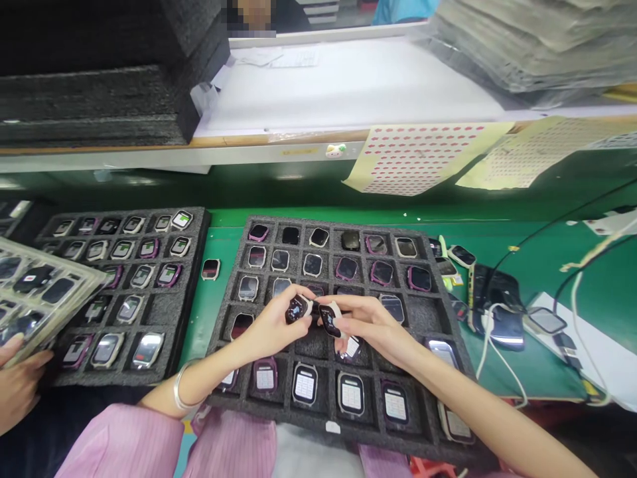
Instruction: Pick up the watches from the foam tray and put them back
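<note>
My left hand (271,328) pinches a small smartwatch body (297,309) with a dark screen. My right hand (371,322) grips a second watch body (329,320), and the two watches nearly touch above the middle of a black foam tray (226,305). The tray's pockets hold several watch bodies; those in the near row (351,393) have lit white screens. A silver bangle (180,388) circles my left wrist.
A second foam tray (196,232) of watches lies to the left, with a loose watch (210,269) between trays. Another person's hand (17,382) at far left holds a clear blister tray (44,285). Cables and chargers (502,318) sit right. Sticker sheets (423,156) hang from the shelf.
</note>
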`<state>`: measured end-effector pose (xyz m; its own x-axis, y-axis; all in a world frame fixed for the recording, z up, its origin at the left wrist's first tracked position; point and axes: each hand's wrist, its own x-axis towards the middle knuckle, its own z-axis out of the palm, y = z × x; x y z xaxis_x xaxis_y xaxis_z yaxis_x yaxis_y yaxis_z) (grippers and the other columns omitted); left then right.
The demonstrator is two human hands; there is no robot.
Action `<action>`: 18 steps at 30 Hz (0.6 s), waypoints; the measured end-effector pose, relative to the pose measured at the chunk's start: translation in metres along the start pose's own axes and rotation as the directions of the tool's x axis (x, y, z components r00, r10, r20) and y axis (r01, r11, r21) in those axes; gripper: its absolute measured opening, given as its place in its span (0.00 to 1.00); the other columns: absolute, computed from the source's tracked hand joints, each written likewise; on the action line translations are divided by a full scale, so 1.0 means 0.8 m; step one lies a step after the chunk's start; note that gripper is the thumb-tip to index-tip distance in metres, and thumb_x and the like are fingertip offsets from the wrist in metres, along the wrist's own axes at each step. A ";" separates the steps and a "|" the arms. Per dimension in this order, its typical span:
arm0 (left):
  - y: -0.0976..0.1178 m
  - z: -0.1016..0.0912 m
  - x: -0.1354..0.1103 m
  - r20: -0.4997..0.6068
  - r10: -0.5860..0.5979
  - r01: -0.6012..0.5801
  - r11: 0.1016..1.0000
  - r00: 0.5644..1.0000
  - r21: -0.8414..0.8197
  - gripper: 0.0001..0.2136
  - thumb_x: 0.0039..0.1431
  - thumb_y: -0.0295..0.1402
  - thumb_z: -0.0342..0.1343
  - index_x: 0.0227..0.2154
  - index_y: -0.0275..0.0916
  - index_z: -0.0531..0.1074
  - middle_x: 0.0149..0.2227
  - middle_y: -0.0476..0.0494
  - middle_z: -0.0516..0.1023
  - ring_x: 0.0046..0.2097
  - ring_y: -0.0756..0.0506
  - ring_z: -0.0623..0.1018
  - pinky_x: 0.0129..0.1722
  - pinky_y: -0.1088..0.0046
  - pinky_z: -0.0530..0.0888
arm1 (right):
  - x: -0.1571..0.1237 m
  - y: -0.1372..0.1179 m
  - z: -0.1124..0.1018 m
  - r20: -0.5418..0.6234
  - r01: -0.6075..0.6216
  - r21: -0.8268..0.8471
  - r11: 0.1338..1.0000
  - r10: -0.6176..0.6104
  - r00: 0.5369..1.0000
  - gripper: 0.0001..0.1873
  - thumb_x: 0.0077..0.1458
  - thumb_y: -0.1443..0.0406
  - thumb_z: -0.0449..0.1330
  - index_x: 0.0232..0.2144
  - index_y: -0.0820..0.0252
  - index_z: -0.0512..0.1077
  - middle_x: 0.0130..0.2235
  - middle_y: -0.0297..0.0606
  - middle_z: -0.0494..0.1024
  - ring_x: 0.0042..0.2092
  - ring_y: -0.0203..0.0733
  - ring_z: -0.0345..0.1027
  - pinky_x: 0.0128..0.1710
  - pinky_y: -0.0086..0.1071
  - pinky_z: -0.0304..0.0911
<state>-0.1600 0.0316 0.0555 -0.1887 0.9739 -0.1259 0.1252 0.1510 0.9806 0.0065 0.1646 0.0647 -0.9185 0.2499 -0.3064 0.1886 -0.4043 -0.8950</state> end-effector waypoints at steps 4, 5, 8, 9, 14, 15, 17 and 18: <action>-0.003 -0.001 0.000 -0.005 0.004 -0.004 1.000 1.000 -0.003 0.14 0.54 0.26 0.52 0.45 0.39 0.64 0.36 0.49 0.69 0.36 0.48 0.69 0.37 0.73 0.66 | -0.001 -0.001 0.001 0.007 -0.005 0.005 1.000 0.005 1.000 0.24 0.52 0.61 0.66 0.51 0.61 0.73 0.36 0.40 0.77 0.26 0.36 0.72 0.28 0.31 0.69; -0.003 -0.001 0.000 0.000 0.004 -0.004 1.000 1.000 0.000 0.14 0.54 0.26 0.52 0.44 0.38 0.64 0.35 0.49 0.69 0.35 0.49 0.69 0.36 0.73 0.66 | -0.001 -0.001 0.001 0.007 -0.010 -0.001 1.000 0.010 1.000 0.24 0.52 0.61 0.66 0.51 0.61 0.73 0.34 0.39 0.78 0.25 0.36 0.72 0.28 0.31 0.69; -0.002 -0.001 0.000 -0.012 0.006 -0.006 1.000 1.000 0.011 0.14 0.54 0.27 0.52 0.44 0.39 0.65 0.35 0.49 0.69 0.34 0.49 0.69 0.36 0.73 0.66 | -0.001 0.000 0.002 -0.013 -0.003 -0.018 1.000 0.003 1.000 0.25 0.51 0.61 0.66 0.51 0.62 0.72 0.32 0.38 0.77 0.26 0.37 0.73 0.29 0.32 0.69; -0.002 -0.002 0.000 -0.025 0.009 -0.008 1.000 1.000 0.013 0.14 0.54 0.28 0.52 0.45 0.39 0.64 0.36 0.49 0.69 0.35 0.48 0.69 0.37 0.72 0.66 | -0.001 0.000 0.002 -0.023 0.004 -0.019 1.000 -0.005 1.000 0.25 0.51 0.61 0.66 0.51 0.62 0.72 0.31 0.37 0.77 0.26 0.37 0.73 0.29 0.32 0.69; 0.000 -0.002 -0.001 -0.008 0.010 -0.010 1.000 1.000 0.020 0.13 0.54 0.28 0.52 0.44 0.39 0.65 0.35 0.48 0.68 0.36 0.48 0.69 0.39 0.71 0.66 | -0.002 -0.001 0.003 -0.040 0.004 -0.036 0.999 -0.005 0.999 0.26 0.51 0.61 0.66 0.52 0.63 0.72 0.28 0.36 0.77 0.26 0.37 0.73 0.27 0.31 0.69; 0.000 -0.002 -0.001 -0.008 0.002 -0.002 1.000 1.000 0.015 0.13 0.55 0.28 0.52 0.45 0.39 0.64 0.35 0.48 0.68 0.37 0.47 0.69 0.39 0.71 0.66 | -0.002 -0.002 0.004 -0.042 0.005 -0.034 0.999 -0.006 0.999 0.26 0.51 0.62 0.67 0.52 0.63 0.72 0.29 0.36 0.77 0.26 0.37 0.73 0.27 0.30 0.69; 0.001 -0.003 -0.001 -0.016 -0.001 0.001 1.000 1.000 0.007 0.14 0.55 0.28 0.51 0.46 0.39 0.64 0.35 0.48 0.68 0.38 0.47 0.70 0.39 0.71 0.66 | -0.003 -0.003 0.005 -0.048 0.005 -0.031 0.999 -0.007 0.999 0.26 0.51 0.62 0.67 0.52 0.62 0.72 0.29 0.36 0.77 0.26 0.37 0.73 0.27 0.30 0.69; 0.001 -0.003 -0.001 -0.017 0.004 -0.004 1.000 1.000 0.007 0.14 0.55 0.28 0.52 0.46 0.39 0.64 0.35 0.48 0.68 0.38 0.47 0.69 0.39 0.71 0.66 | -0.003 -0.003 0.005 -0.054 0.005 -0.031 0.999 -0.007 0.999 0.25 0.51 0.62 0.67 0.51 0.63 0.72 0.28 0.35 0.76 0.26 0.37 0.73 0.27 0.30 0.69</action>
<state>-0.1622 0.0304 0.0569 -0.2051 0.9714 -0.1194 0.1326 0.1484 0.9800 0.0069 0.1614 0.0690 -0.8997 0.2998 -0.3174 0.1946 -0.3753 -0.9062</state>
